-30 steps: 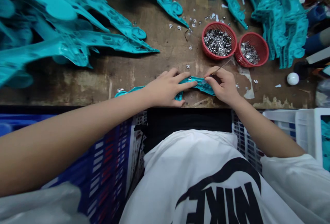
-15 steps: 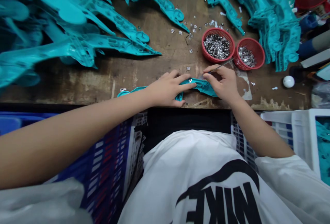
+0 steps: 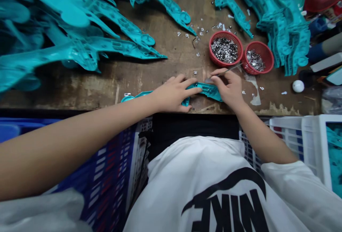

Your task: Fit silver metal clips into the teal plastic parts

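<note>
A long teal plastic part (image 3: pixel 211 90) lies along the table's front edge, and its round end shows left of my left wrist. My left hand (image 3: pixel 175 93) rests over its middle with fingers spread, index and middle fingertips on the part and thumb by its near edge, holding it against the table. Closed in a pinch, my right hand (image 3: pixel 229 86) holds a thin metal tool (image 3: pixel 223 72) just above the part's right half. The tool's far end is pale and blurred, so I cannot tell its exact kind.
Two red baskets (image 3: pixel 226 62) of small metal pieces stand beyond my right hand. Teal parts (image 3: pixel 80 47) pile up at the left, with a stack (image 3: pixel 283 29) at the right. Loose metal pieces (image 3: pixel 195 72) dot the wooden table (image 3: pixel 160 68). Below are a blue crate (image 3: pixel 107 175) and a white crate (image 3: pixel 312 143).
My right hand has shifted slightly left with the thin tool. The shiny metal piece beside my left index finger no longer shows clearly. My left hand stays on the teal part.
</note>
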{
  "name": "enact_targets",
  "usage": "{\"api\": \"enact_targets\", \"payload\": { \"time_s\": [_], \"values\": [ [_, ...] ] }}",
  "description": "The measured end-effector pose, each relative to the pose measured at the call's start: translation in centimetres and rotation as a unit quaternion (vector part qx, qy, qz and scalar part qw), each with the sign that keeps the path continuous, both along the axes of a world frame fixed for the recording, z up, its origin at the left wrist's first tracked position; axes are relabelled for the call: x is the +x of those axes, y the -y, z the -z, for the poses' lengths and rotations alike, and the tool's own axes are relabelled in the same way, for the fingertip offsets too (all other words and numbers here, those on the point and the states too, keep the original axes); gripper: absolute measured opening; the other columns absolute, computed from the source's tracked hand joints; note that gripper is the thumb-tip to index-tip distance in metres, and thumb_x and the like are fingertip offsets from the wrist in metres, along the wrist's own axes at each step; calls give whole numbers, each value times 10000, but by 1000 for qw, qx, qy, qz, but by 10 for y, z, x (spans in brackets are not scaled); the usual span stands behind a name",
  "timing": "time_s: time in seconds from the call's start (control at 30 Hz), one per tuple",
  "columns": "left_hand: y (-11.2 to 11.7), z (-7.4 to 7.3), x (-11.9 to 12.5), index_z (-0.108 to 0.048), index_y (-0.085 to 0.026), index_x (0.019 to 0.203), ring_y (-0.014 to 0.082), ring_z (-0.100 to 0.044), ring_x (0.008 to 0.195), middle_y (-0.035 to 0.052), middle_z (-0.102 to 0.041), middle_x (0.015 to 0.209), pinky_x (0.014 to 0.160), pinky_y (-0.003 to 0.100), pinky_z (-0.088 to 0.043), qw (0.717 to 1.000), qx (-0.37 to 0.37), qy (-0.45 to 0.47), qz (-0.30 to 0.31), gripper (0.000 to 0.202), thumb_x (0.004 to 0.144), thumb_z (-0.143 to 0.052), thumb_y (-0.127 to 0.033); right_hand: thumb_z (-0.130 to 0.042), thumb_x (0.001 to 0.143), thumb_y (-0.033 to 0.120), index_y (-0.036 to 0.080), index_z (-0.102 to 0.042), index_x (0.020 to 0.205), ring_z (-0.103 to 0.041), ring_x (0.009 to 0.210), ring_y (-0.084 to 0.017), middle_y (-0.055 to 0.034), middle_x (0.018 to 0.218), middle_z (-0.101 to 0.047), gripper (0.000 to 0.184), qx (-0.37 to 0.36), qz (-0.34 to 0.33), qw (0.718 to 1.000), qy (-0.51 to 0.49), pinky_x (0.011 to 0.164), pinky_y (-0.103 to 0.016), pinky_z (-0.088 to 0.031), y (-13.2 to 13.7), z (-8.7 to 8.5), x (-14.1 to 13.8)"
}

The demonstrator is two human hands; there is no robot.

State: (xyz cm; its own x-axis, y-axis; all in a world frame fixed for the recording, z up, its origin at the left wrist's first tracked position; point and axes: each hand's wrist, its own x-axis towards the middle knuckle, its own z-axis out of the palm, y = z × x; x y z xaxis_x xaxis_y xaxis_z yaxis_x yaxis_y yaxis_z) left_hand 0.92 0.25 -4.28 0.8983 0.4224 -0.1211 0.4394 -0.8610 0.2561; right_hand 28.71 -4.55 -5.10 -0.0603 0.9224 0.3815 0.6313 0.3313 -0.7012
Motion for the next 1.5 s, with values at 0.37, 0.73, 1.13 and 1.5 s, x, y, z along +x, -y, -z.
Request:
{"api": "enact_targets", "payload": {
  "time_s": [0.37, 0.73, 1.13, 1.5],
  "values": [
    [0, 0, 0, -531, -73, 1716, 496, -537, 1661, 314, -522, 1851, 1337, 624, -525, 999, -30, 12, -35, 876, 1026, -792, -544, -648, 1132, 271, 177, -906, 1427, -768, 1198, -364, -192, 1284, -840, 403, -63, 10, 960, 273, 1094, -507, -610, 9, -25, 31],
    [-13, -12, -16, -525, -46, 1698, 499, -604, 1581, 330, -647, 1683, 1301, 557, -536, 999, 22, -39, -15, 1077, 941, -892, -719, -560, 1183, 196, 209, -891, 1470, -759, 1322, -342, -169, 1463, -815, 438, -266, -142, 855, 422, 1004, -396, -519, -25, -79, -62],
    [-5, -25, -11, -578, -67, 1712, 490, -603, 1592, 323, -610, 1740, 1225, 515, -557, 995, 44, -87, -3, 947, 1028, -855, -661, -498, 1185, 120, 89, -867, 1419, -800, 1367, -396, -243, 1463, -832, 438, -277, -150, 786, 532, 1026, -433, -587, -32, -98, -83],
    [-5, -24, -11, -570, -84, 1719, 485, -607, 1588, 325, -611, 1746, 1216, 509, -556, 996, 49, -81, -1, 934, 1031, -859, -645, -435, 1178, 72, 47, -850, 1411, -824, 1345, -426, -294, 1385, -838, 477, -259, -136, 778, 556, 995, -438, -605, -28, -93, -83]
  ]
}}
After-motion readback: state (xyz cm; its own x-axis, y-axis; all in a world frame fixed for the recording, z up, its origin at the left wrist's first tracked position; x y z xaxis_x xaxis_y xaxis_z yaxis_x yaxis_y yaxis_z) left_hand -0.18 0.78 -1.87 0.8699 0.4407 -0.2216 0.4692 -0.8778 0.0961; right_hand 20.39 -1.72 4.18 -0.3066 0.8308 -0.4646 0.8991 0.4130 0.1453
